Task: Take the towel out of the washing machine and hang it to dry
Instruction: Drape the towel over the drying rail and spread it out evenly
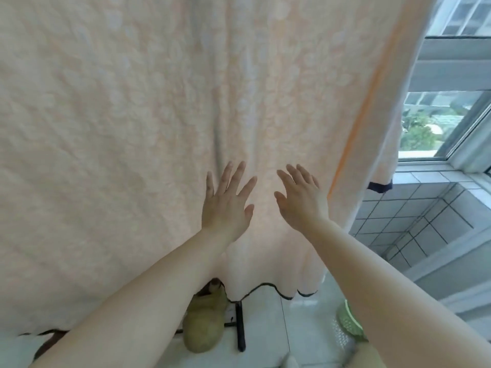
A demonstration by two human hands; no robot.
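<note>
A large pale peach towel [132, 115] with a dark scalloped hem and an orange stripe near its right edge hangs spread out and fills most of the view. My left hand [225, 200] lies flat against the cloth with its fingers spread. My right hand [300, 197] is beside it, fingers straight, at the towel's surface a little to the right. Neither hand holds anything. What the towel hangs from is out of view, and no washing machine is visible.
Below the hem, a black rack leg [240, 325] stands on the white tiled floor beside a yellowish stuffed toy [204, 322]. A green basket [348, 322] sits at the lower right. A tiled ledge [414, 221] and a window [435, 123] are to the right.
</note>
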